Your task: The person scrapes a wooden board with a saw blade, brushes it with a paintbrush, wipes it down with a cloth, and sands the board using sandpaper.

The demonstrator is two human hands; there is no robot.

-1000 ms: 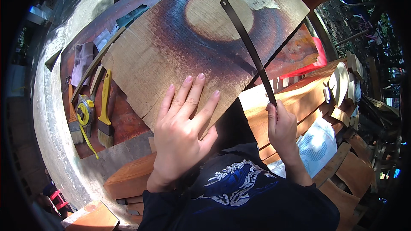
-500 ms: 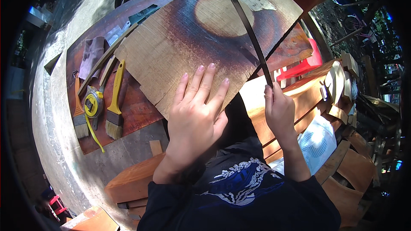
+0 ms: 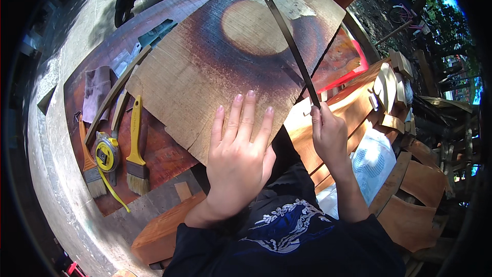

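Note:
A wide wooden board [image 3: 169,87] with a dark scorched ring and a pale peeled patch lies over the reddish-brown tabletop. Flat on its near edge rests my left hand [image 3: 241,149], fingers spread. My right hand [image 3: 328,133] is closed round the lower end of a dark, narrow hacksaw blade [image 3: 293,48] with a hole at its tip. The blade points up and away, crossing above the board's right part, and a shadow of it falls on the wood. Whether its edge touches the board, I cannot tell.
Left of the board lie a yellow-handled paintbrush [image 3: 136,143], an orange-handled brush [image 3: 88,154], a yellow tape measure [image 3: 106,153] and a purple cloth [image 3: 96,92]. Stacked wood pieces [image 3: 415,210], a white plastic bag [image 3: 373,159] and a red plastic item [image 3: 348,77] are at the right.
The view has shifted, so the board and tools sit further left and a bit lower. Both hands keep their holds; the blade keeps nearly the same slant.

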